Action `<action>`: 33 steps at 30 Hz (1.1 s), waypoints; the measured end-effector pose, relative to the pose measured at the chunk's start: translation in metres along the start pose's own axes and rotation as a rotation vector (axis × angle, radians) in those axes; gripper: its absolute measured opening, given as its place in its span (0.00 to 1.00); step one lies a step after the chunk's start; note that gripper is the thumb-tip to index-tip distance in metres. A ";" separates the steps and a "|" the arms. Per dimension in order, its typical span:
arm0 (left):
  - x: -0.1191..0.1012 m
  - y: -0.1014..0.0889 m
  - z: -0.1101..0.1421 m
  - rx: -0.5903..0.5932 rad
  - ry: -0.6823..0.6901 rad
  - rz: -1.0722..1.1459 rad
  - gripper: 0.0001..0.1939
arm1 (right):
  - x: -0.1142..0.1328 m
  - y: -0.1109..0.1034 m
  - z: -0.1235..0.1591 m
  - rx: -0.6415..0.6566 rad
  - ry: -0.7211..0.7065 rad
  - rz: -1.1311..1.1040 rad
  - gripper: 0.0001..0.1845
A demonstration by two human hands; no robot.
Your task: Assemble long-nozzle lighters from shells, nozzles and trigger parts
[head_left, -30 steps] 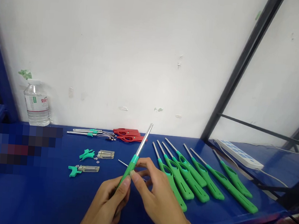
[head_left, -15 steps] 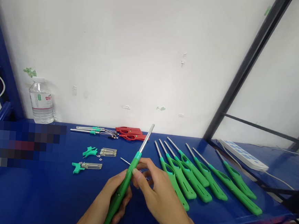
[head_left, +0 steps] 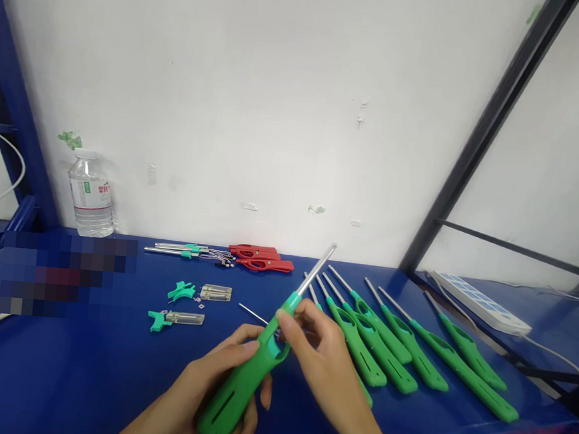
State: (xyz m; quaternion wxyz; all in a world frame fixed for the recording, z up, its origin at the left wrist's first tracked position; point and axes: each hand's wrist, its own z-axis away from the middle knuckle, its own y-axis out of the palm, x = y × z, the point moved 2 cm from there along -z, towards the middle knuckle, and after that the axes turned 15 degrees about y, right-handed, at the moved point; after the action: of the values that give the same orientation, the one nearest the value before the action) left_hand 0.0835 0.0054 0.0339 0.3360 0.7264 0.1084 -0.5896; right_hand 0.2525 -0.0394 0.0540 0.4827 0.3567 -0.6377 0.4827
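My left hand (head_left: 216, 388) is wrapped round the handle of a green long-nosed lighter (head_left: 252, 374) whose metal tube (head_left: 317, 268) points up and to the right. My right hand (head_left: 325, 363) pinches the lighter near its teal collar, where the tube meets the body. Both hands hover over the blue bench (head_left: 81, 374). Just right of my hands lies a row of several finished green lighters (head_left: 409, 353), tubes pointing away from me.
Red lighter shells (head_left: 261, 256) and metal tubes with teal parts (head_left: 181, 250) lie near the wall. Teal triggers with clear fuel tanks (head_left: 182, 305) sit left of my hands. A water bottle (head_left: 91, 195) stands far left, a white power strip (head_left: 478, 302) right. A thin rod (head_left: 252, 313) lies nearby.
The lighter has turned, so its broad green handle now faces me, and its tube tip has swung to the right. My left hand has shifted down the handle; the view drifted left.
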 end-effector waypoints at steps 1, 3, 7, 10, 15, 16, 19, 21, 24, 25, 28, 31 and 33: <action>0.000 -0.002 -0.001 0.015 0.011 0.012 0.22 | -0.001 -0.003 -0.001 -0.037 0.008 -0.020 0.22; 0.001 -0.007 -0.004 0.066 0.012 0.016 0.24 | -0.002 -0.011 -0.003 -0.114 0.008 -0.065 0.23; 0.005 -0.016 -0.009 0.163 0.015 0.023 0.24 | -0.002 -0.026 -0.006 -0.212 -0.027 -0.080 0.24; 0.009 -0.018 -0.009 0.201 0.020 0.043 0.26 | -0.002 -0.031 -0.007 -0.231 -0.028 -0.060 0.24; 0.015 -0.010 -0.008 0.208 0.095 -0.003 0.30 | -0.002 -0.018 -0.003 -0.159 0.004 -0.176 0.21; 0.016 -0.007 -0.007 0.205 0.122 -0.035 0.30 | -0.001 -0.014 -0.001 -0.118 0.022 -0.213 0.20; 0.021 0.001 -0.006 0.169 0.147 -0.240 0.28 | 0.004 -0.002 0.005 0.025 0.062 -0.255 0.19; 0.025 0.003 -0.004 0.132 0.125 -0.389 0.30 | 0.007 -0.004 0.006 0.050 0.055 -0.218 0.20; 0.028 0.000 -0.003 0.037 0.096 -0.486 0.33 | 0.005 -0.028 0.000 -0.111 0.029 -0.089 0.25; 0.028 -0.002 -0.003 0.003 0.090 -0.507 0.33 | 0.002 -0.041 -0.004 -0.186 0.027 -0.017 0.27; 0.024 -0.004 -0.001 -0.029 0.082 -0.587 0.29 | -0.015 -0.087 -0.016 -0.325 0.079 0.308 0.32; 0.022 -0.004 0.000 -0.002 0.074 -0.632 0.26 | -0.038 -0.135 -0.025 -0.483 0.182 0.575 0.38; 0.022 -0.003 0.001 0.002 0.083 -0.646 0.25 | -0.052 -0.159 -0.028 -0.544 0.220 0.658 0.39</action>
State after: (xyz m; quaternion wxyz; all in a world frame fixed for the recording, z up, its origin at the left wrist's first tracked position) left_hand 0.0872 0.0020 0.0127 0.1260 0.6782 0.3463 -0.6358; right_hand 0.4215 -0.0574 0.0494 0.4446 -0.0591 -0.7660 0.4606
